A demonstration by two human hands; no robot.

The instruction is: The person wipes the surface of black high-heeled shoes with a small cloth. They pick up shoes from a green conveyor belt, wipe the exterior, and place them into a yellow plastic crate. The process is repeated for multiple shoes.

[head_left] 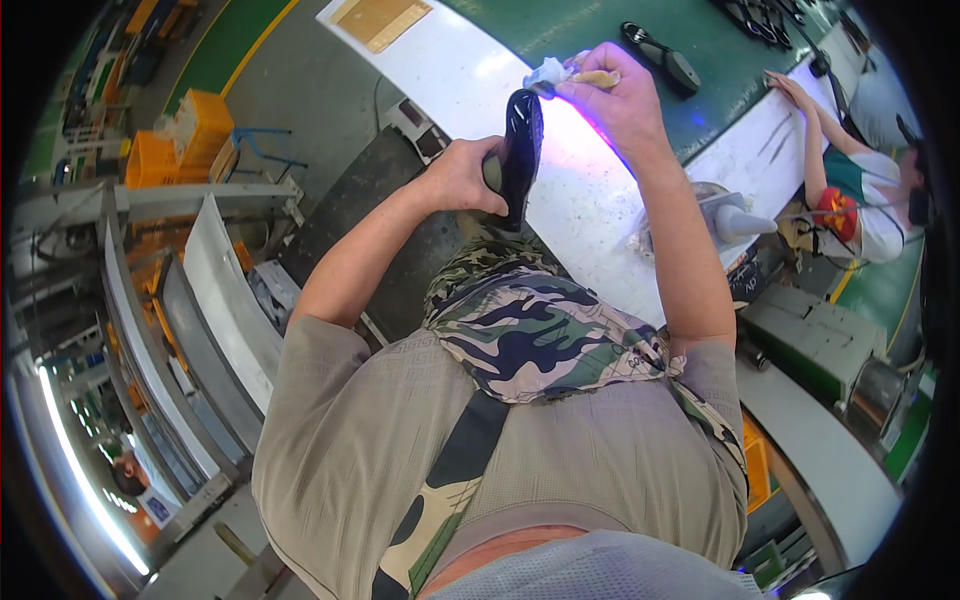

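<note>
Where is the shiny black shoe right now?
In the head view, the shiny black shoe is at upper centre, gripped in the left hand, its upper end close to the whitish cloth in the right hand.

Shoe [522, 155] L of cloth [549, 73], sandal [660, 57] R (crates [212, 122] far L).
</note>
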